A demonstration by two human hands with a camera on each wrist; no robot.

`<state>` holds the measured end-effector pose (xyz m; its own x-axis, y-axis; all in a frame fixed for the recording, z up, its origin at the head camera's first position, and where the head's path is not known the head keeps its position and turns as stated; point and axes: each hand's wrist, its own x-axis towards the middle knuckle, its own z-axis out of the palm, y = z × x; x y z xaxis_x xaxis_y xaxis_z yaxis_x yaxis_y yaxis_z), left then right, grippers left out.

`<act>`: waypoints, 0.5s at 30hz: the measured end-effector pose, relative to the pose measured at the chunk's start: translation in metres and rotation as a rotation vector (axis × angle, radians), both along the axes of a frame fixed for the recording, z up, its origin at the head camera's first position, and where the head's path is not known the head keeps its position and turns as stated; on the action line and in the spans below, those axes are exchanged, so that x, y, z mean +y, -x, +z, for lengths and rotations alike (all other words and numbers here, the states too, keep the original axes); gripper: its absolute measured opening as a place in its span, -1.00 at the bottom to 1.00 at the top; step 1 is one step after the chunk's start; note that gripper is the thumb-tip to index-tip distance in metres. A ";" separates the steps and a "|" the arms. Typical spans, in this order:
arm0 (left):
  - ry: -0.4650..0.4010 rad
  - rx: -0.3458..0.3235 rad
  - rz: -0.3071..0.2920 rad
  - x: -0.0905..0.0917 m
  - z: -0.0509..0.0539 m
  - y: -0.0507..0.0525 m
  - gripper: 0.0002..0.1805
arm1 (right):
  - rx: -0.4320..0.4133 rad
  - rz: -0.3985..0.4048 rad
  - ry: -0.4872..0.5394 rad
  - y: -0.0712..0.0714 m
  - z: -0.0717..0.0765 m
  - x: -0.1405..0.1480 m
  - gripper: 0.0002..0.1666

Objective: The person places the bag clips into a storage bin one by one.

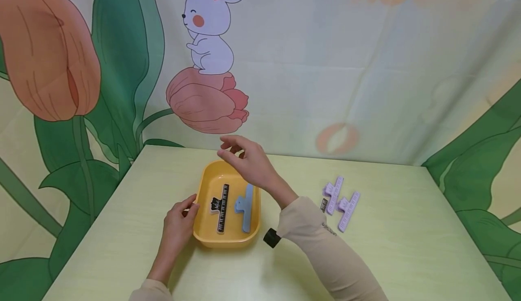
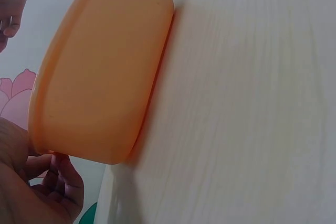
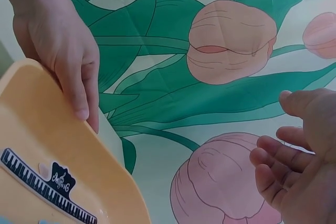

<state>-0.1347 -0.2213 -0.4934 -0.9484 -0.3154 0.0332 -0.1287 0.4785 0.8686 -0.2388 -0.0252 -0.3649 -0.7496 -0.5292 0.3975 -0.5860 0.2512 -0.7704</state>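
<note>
"Right hand (image 1: 248,163)?"
"Loosely bent, holding nothing, raised near the far end of the yellow tray (image 1: 225,242)."
"And left hand (image 1: 177,222)?"
"Pinching the smooth, round-cornered plastic rim from the left."
"Inside?"
"Flat, bar-shaped black clip (image 1: 223,208) and blue clip (image 1: 247,209), side by side."
"Hard to make out?"
"Dark-keyed clip (image 1: 324,205) beside lilac clips (image 1: 348,212), partly hidden by right sleeve (image 1: 319,235)."

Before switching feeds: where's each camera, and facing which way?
Head: on the head, facing forward and down at the yellow rounded plastic tray; left hand, right hand, beige sleeves show.
Left wrist: on that wrist, facing the tray's outside; both hands show partly.
Right wrist: on that wrist, facing tray and tulip-print cloth backdrop; both hands show.
Head and right wrist share the black piano-key clip.
</note>
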 end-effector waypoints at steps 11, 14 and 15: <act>-0.003 -0.010 0.003 0.000 0.000 0.000 -0.53 | 0.004 -0.017 -0.032 -0.001 -0.008 0.019 -0.50; -0.001 -0.009 0.004 0.000 0.000 0.000 -0.53 | 0.001 -0.026 -0.041 -0.001 -0.009 0.024 -0.50; -0.001 -0.005 0.003 0.000 0.000 0.000 -0.53 | -0.002 -0.029 -0.043 -0.001 -0.009 0.026 -0.51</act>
<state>-0.1345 -0.2214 -0.4932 -0.9477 -0.3181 0.0276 -0.1349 0.4772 0.8684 -0.2380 0.0003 -0.3737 -0.7657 -0.5238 0.3734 -0.5766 0.3015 -0.7594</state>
